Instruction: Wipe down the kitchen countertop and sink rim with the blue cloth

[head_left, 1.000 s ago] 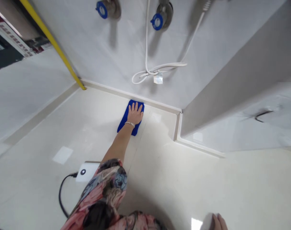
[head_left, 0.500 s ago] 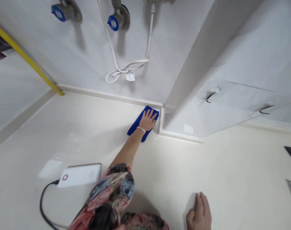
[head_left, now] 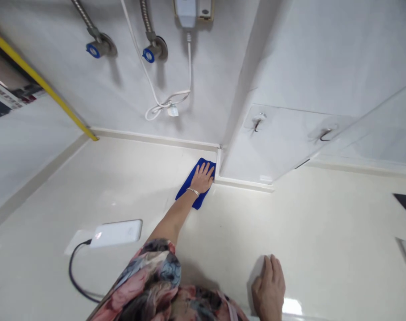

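My left hand (head_left: 202,179) lies flat with spread fingers on a blue cloth (head_left: 186,189), pressing it against the pale countertop (head_left: 223,232). The cloth sits close to the inner corner where the back wall meets a jutting wall section, its right edge beside the raised trim (head_left: 218,162). Part of the cloth is covered by the hand and wrist, which wears a silver bracelet (head_left: 192,191). At the lower right, my right hand (head_left: 270,285) rests on the counter near its front edge, holding nothing, thumb apart from its loosely extended fingers.
A white power bank (head_left: 118,233) with a black cable (head_left: 74,276) lies at left. Over the counter are valves with blue caps (head_left: 148,55), a looped white cord (head_left: 156,107) and wall hooks (head_left: 257,122). A yellow pipe (head_left: 55,98) meets the left corner.
The cloth under my left hand has slid slightly away from the back wall, toward me. My right hand stays resting on the counter. The camera view has shifted a little.
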Motion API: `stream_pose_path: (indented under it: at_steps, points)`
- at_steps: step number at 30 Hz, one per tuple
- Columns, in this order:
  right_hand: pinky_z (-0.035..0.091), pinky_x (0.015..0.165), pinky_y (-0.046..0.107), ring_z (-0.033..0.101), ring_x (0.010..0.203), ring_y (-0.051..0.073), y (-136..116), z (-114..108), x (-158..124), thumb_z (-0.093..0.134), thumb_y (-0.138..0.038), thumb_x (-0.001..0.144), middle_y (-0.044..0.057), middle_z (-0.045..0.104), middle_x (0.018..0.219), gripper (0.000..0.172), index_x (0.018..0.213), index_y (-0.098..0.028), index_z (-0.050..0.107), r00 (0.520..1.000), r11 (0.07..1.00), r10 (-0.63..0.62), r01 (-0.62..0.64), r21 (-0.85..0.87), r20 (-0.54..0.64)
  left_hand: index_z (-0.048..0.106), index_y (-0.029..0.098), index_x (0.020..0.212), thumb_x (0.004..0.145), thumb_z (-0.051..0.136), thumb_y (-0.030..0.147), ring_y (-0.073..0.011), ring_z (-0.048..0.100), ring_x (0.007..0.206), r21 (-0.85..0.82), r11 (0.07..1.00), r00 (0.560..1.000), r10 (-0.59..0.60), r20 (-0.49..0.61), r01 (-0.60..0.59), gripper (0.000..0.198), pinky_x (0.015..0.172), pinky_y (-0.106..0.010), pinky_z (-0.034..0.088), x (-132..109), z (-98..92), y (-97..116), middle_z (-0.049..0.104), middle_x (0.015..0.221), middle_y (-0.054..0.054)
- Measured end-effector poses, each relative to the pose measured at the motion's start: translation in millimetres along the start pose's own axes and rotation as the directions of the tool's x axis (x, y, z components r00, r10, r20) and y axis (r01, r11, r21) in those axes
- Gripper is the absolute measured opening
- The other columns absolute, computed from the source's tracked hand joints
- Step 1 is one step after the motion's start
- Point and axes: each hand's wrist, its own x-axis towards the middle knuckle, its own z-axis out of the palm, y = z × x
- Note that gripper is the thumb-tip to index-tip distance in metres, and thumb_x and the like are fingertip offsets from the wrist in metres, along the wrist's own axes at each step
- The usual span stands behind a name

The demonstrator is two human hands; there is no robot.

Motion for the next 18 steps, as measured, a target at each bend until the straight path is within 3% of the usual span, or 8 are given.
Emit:
stream_pose_path:
  at_steps: [12,18]
  points:
    - [0.040,0.120,0.067,0.032,0.158,0.043,-2.6,6.4,-2.1,0.040,-0.014,0.096,0.029,0.044,0.162,0.070,0.165,-0.008,0.031,0.999,0.999,0.046,-0.046,0.002,0.018,0.036,0.014,0.170,0.109,0.035,0.036,-0.0345,0.014,0.166,0.085,0.996,0.999,-0.024,0.045,0.020,0.065,0.136,-0.058,0.011,-77.2,-1.7,29.6,0.021,0.178,-0.015]
    - [0.040,0.118,0.067,0.035,0.155,0.043,-6.5,6.3,0.3,0.040,-0.014,0.095,0.029,0.047,0.158,0.067,0.161,-0.009,0.035,0.999,0.999,0.041,-0.041,0.006,-0.008,0.038,0.020,0.170,0.108,0.040,0.035,-0.0325,0.015,0.166,0.068,0.996,0.999,0.048,0.019,-0.050,0.063,0.137,-0.057,0.014,-123.7,1.1,52.5,0.023,0.178,-0.012]
